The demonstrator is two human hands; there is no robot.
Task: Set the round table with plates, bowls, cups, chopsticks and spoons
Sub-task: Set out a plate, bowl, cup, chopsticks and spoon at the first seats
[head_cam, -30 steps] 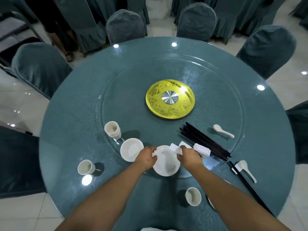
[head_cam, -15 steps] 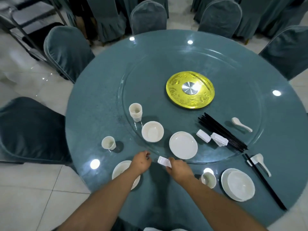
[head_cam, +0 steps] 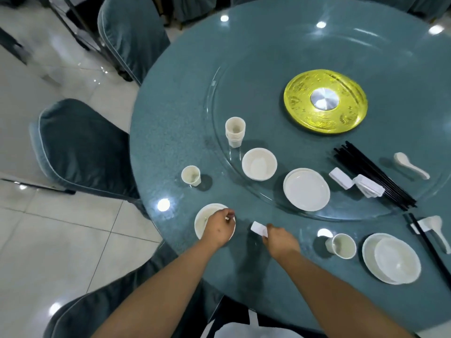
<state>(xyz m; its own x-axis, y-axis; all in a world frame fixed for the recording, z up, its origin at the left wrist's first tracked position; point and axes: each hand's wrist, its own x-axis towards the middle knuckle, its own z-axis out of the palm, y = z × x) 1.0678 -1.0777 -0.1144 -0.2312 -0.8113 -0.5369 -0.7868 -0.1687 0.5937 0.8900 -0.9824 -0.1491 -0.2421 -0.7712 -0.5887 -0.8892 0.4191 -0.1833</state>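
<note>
left hand [head_cam: 220,228] covering part of plate [head_cam: 202,222], right-edge chopsticks [head_cam: 432,247] cut off

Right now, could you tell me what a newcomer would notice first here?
Probably the bright gold disc at the middle of the round teal table. Next, the two bare arms at the near edge: the left hand on a white plate, the right hand pinching a small white rest.

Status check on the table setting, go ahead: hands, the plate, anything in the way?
Left hand on the plate at the table edge. Right hand pinching a white chopstick rest beside it. Nothing blocking the spot.
</note>
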